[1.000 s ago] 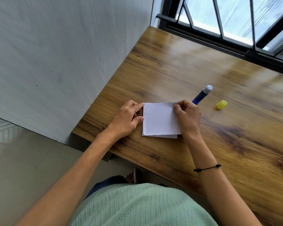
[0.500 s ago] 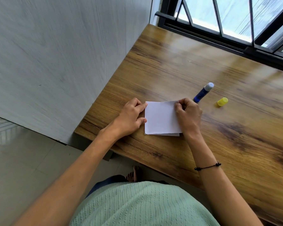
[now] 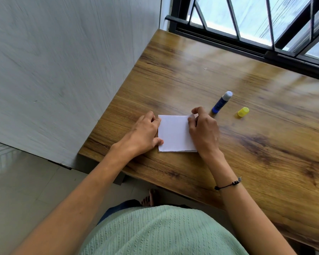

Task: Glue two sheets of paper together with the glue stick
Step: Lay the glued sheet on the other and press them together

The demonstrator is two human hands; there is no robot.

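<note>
Two white paper sheets [image 3: 173, 134] lie stacked on the wooden table [image 3: 256, 162], the lower one peeking out along the near edge. My left hand [image 3: 145, 134] rests on the left edge of the stack, fingers curled and pressing down. My right hand [image 3: 203, 129] covers the right edge, and its thumb and fingertips pinch the top sheet's far right corner, which is lifted slightly. The blue glue stick [image 3: 221, 102] lies uncapped just beyond my right hand, white tip pointing away. Its yellow cap [image 3: 243, 112] lies to the right of it.
A grey wall [image 3: 63, 70] borders the table's left side. A black-framed window with bars [image 3: 265, 34] runs along the far edge. The table's near edge is close to my body, with tiled floor below on the left.
My right hand's fingers have taken the top sheet's far right corner and raised it a little. My left hand has slid slightly along the left edge. Glue stick and cap have not moved.
</note>
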